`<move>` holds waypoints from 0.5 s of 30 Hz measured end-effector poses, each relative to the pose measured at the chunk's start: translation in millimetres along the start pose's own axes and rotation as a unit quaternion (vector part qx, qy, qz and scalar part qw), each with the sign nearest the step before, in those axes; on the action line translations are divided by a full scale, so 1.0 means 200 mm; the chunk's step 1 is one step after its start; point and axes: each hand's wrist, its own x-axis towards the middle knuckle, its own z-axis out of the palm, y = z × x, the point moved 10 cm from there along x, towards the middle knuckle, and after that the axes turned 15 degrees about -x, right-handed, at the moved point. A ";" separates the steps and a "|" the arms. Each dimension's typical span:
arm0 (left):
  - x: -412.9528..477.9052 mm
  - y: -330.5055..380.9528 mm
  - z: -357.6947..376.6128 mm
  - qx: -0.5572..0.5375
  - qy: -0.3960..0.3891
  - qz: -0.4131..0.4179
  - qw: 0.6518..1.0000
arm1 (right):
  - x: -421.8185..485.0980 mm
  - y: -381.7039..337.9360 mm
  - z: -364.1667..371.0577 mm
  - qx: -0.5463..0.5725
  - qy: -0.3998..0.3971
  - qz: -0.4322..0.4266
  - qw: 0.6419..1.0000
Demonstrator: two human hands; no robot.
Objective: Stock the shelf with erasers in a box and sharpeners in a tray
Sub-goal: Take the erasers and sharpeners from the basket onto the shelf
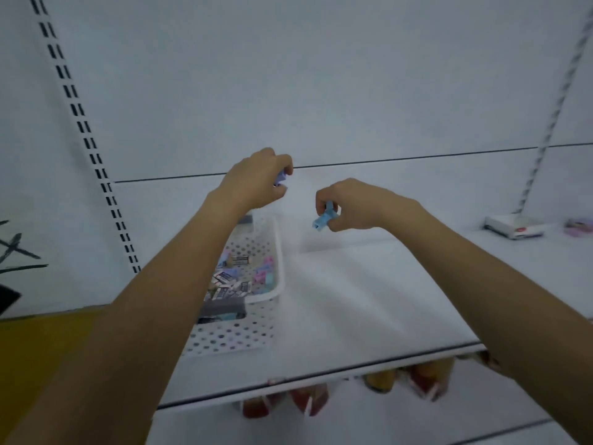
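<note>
Mid-sort, frame centre: left hand (256, 184) pinches small lilac plastic piece (280, 181), right hand (359, 203) grips pale-blue plastic sharpener (324, 218), above white perforated plastic basket (231, 338). Next, prob.: locate tray, set both down.

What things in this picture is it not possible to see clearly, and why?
Head view only:
purple item in left hand: fingers cover most.
blue item in right hand: blurred, kind unclear.
basket contents: left forearm hides part.
goods under shelf: shelf edge hides tops.
purple object: cut by right edge.
</note>
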 end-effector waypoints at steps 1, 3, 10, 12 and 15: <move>0.01 0.10 0.04 -0.015 0.008 0.007 1.000 | -0.07 0.08 0.02 -0.006 -0.007 0.012 1.000; 0.04 0.30 0.14 -0.044 0.029 0.015 0.998 | -0.24 0.27 0.07 -0.006 -0.011 0.040 0.999; 0.14 0.96 0.69 -0.165 0.048 -0.015 0.985 | -0.92 0.98 0.24 0.129 0.008 0.194 0.973; 0.19 1.13 0.88 -0.186 0.011 -0.006 0.982 | -1.11 1.17 0.32 0.138 -0.008 0.233 0.963; 0.25 1.34 1.12 -0.194 -0.034 0.012 0.980 | -1.35 1.41 0.42 0.149 -0.021 0.279 0.949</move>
